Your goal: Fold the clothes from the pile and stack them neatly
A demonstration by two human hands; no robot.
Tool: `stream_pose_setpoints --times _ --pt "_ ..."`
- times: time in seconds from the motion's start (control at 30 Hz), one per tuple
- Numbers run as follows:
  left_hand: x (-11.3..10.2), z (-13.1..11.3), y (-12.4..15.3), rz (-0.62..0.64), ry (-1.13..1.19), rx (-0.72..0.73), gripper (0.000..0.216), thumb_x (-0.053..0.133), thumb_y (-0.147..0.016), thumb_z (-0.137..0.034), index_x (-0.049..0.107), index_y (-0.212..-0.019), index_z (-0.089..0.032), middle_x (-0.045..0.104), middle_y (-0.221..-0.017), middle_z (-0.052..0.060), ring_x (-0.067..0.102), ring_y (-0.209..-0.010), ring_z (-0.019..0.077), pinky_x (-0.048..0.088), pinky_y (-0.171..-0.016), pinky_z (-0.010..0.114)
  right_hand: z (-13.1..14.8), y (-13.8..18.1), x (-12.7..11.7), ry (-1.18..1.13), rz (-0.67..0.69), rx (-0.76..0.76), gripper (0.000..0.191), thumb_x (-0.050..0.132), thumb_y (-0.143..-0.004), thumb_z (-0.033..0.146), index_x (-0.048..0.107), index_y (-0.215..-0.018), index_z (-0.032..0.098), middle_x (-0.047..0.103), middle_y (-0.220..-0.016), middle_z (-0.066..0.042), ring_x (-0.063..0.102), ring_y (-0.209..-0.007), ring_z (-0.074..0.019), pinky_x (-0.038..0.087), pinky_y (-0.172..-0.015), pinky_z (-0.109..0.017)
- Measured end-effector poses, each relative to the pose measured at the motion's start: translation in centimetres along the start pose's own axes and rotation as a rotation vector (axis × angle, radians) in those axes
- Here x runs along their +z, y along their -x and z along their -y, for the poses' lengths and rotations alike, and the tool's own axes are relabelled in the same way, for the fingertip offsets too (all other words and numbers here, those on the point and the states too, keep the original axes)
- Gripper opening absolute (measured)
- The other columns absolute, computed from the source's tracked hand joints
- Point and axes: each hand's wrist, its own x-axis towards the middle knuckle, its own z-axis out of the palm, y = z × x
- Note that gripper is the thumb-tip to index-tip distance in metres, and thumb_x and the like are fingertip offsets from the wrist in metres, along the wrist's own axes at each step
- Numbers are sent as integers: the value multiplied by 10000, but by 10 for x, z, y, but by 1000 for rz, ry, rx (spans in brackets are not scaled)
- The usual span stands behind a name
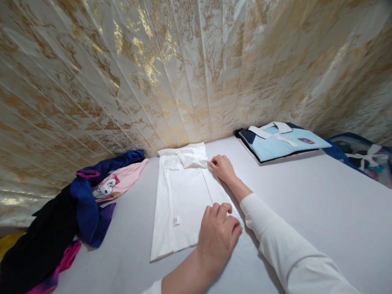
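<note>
A white garment [186, 196] lies flat and folded into a long panel in front of me, with a bunched, folded part at its far end and a small printed label [176, 221] near the lower middle. My right hand [223, 167] is closed in a pinch on its right edge, close to the far end. Nearer to me, my left hand [218, 232] rests over the near right corner, its fingers curled and closed on the edge there. Part of that corner is hidden under the left hand.
On the left lies a heap of dark blue and black clothes [45, 228] with a pink cartoon garment [122, 179]. A stack of folded clothes, light blue shirt [278, 141] on top, sits at the back right. Beyond it is a blue-edged clear bag [361, 153]. A gold-patterned curtain [183, 73] hangs behind the pale surface [306, 204].
</note>
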Motion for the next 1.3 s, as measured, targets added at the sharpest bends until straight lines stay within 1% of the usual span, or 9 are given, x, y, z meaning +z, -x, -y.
stream_pose_setpoints --times 0.13,0.3,0.5,0.7,0.83,0.93,1.03,1.2,1.3 --pt "2 -4 -1 -8 -6 -30 117 662 -831 -127 579 -786 -195 564 -1013 29 494 -898 210 387 -720 371 0 0 -1 -3 3 0 245 546 -922 338 677 -775 192 688 -869 -59 550 -848 -188 341 -778 -278" --pt "-1 -4 -4 -7 -13 -39 159 700 -799 -98 574 -778 -192 576 -981 21 495 -855 205 384 -677 357 0 -4 0 -10 6 -1 254 525 -932 350 687 -811 196 699 -880 -51 558 -860 -187 346 -772 -274" --pt "-1 -3 -2 -34 0 24 148 650 -832 -84 552 -775 -180 587 -949 23 491 -824 197 383 -663 353 3 -14 3 0 24 9 251 531 -923 349 691 -801 199 709 -889 -57 557 -852 -196 345 -759 -283" --pt "1 -6 0 21 -5 69 127 624 -846 -87 545 -796 -173 610 -1034 46 514 -877 212 415 -705 368 5 -17 4 33 33 13 233 527 -924 322 692 -824 191 703 -923 -83 550 -883 -218 337 -757 -299" --pt "-1 -7 1 33 -48 53 125 607 -873 -126 532 -794 -186 616 -998 43 534 -829 203 428 -670 356 6 -15 3 44 32 8 240 521 -928 329 689 -822 194 702 -922 -79 547 -878 -219 339 -759 -302" --pt "-5 -6 2 81 -17 25 84 600 -883 -138 540 -894 -196 611 -941 23 542 -774 185 440 -642 332 6 -15 2 47 29 6 240 521 -927 328 685 -812 196 705 -916 -74 547 -872 -217 342 -757 -299" --pt "-9 -4 2 124 -19 12 189 609 -870 -116 538 -1024 -200 609 -916 12 548 -768 188 445 -647 329 6 -15 2 49 26 2 241 519 -927 330 686 -815 197 706 -920 -74 547 -867 -217 346 -758 -298" --pt "-5 -4 -4 162 -73 42 89 628 -873 -152 559 -887 -206 596 -840 1 542 -749 192 419 -635 330 6 -15 2 50 30 0 238 521 -922 329 690 -818 198 704 -910 -76 548 -865 -217 351 -763 -301" --pt "-2 -5 -5 145 -101 52 82 639 -871 -167 566 -856 -201 595 -807 0 534 -742 200 406 -634 337 6 -15 2 50 33 0 240 520 -922 329 687 -810 198 703 -905 -74 549 -860 -216 349 -761 -301"
